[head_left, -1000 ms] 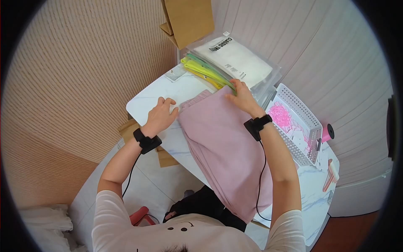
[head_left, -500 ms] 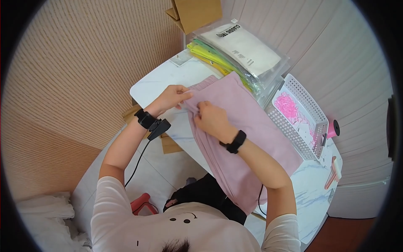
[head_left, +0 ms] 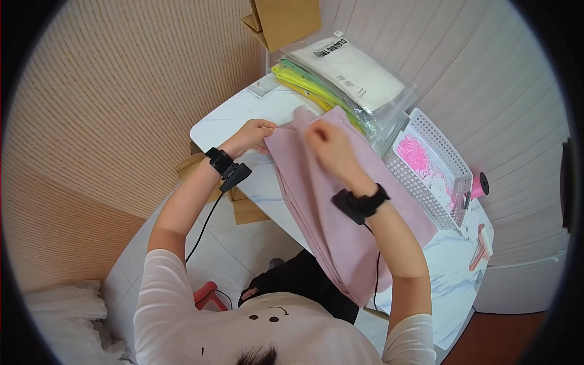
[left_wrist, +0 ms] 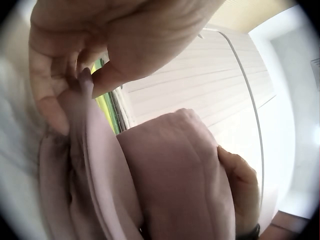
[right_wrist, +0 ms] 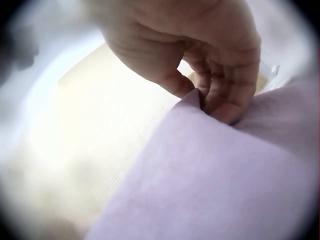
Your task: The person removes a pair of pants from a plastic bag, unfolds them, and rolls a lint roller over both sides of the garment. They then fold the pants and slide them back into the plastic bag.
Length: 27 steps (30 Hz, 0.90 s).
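A pink garment (head_left: 310, 207) lies folded in layers along the table, its near end hanging past the edge. My left hand (head_left: 248, 137) pinches its far left corner between thumb and fingers. In the left wrist view, several cloth layers (left_wrist: 107, 170) hang down from that pinch. My right hand (head_left: 331, 149), blurred in the head view, is over the upper part of the garment. The right wrist view shows thumb and fingertips pinching a peak of the cloth (right_wrist: 210, 175). From the left wrist view, a raised fold stands between the two hands.
Behind the garment are stacked clear bags of folded clothes (head_left: 353, 76), white on top, yellow and green beneath. A white perforated basket (head_left: 435, 210) with pink shreds (head_left: 413, 152) stands at right, beside a pink spool (head_left: 480, 184). A brown paper bag (head_left: 289, 24) stands at the back.
From apart, my left hand has moved onto the garment's left corner and grips it. My right hand went from the far edge to near the left, then lifted cloth back rightward.
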Available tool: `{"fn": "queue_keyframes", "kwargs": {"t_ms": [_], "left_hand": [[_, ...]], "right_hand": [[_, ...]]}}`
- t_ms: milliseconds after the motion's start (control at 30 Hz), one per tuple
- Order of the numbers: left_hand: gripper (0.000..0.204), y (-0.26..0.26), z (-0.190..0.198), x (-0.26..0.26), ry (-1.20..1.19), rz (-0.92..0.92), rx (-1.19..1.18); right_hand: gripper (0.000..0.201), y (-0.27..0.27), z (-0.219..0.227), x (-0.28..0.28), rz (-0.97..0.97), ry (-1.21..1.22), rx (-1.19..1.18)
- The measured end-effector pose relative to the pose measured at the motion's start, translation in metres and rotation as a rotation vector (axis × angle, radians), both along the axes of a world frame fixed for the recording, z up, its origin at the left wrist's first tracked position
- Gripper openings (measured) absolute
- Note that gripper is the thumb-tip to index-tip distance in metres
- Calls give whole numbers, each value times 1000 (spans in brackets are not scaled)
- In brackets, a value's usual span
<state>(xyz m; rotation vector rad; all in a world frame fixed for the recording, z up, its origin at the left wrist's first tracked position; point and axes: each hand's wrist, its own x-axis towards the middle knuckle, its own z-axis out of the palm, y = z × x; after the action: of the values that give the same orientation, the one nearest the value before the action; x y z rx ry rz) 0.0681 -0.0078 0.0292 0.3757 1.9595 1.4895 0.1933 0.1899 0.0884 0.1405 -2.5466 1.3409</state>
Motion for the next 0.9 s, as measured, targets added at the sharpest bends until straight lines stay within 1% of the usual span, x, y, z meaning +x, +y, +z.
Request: {"fn": "queue_keyframes", "kwargs": {"t_ms": [67, 133, 167, 233, 267, 333, 367, 400, 433, 467, 533, 567, 633, 667, 733, 767, 833, 900], "left_hand": [[31, -2, -4, 1, -10, 11, 11], [34, -6, -2, 5, 56, 69, -18], [36, -5, 0, 7, 89, 99, -27], [40, -1, 14, 10, 179, 41, -198], [42, 1, 19, 11, 225, 15, -282], [42, 6, 11, 17, 513, -46, -354], [42, 9, 13, 24, 661, -78, -388], [41, 13, 16, 32, 710, -21, -386], [41, 20, 31, 48, 760, 39, -383], [42, 25, 41, 61, 810, 99, -381], [45, 29, 45, 78, 1087, -13, -119], [47, 30, 46, 85, 1216, -70, 16], [48, 32, 54, 93, 1376, -283, 57], [49, 31, 59, 95, 1454, -391, 77], [46, 26, 64, 99, 1402, -465, 80], [45, 24, 66, 101, 1374, -503, 82], [45, 16, 69, 103, 1381, -455, 140], [44, 7, 73, 102, 1353, -422, 182]], "right_hand": [[22, -17, -22, 5, 150, 21, 104], [23, -27, -34, 18, 299, 9, 232], [23, -24, -33, 23, 281, 16, 286], [24, -11, -25, 34, 251, 27, 394], [24, -3, -18, 33, 206, -27, 413], [24, 19, -2, 20, 108, -131, 452], [25, 28, 0, 15, 62, -74, 454], [26, 36, -1, 10, 17, -15, 456], [28, 42, -1, 4, -27, 45, 458], [30, 46, -2, -5, -1, 128, 467], [37, 50, 1, -18, 52, 291, 480], [42, 48, 4, -18, 130, 274, 500], [53, 42, 11, -21, 289, 242, 539], [49, 42, 13, -24, 377, 217, 610], [41, 44, 18, -29, 552, 162, 755], [38, 46, 23, -31, 574, 115, 839], [35, 54, 33, -31, 614, 12, 999], [34, 66, 35, -37, 578, -19, 1044]]}}
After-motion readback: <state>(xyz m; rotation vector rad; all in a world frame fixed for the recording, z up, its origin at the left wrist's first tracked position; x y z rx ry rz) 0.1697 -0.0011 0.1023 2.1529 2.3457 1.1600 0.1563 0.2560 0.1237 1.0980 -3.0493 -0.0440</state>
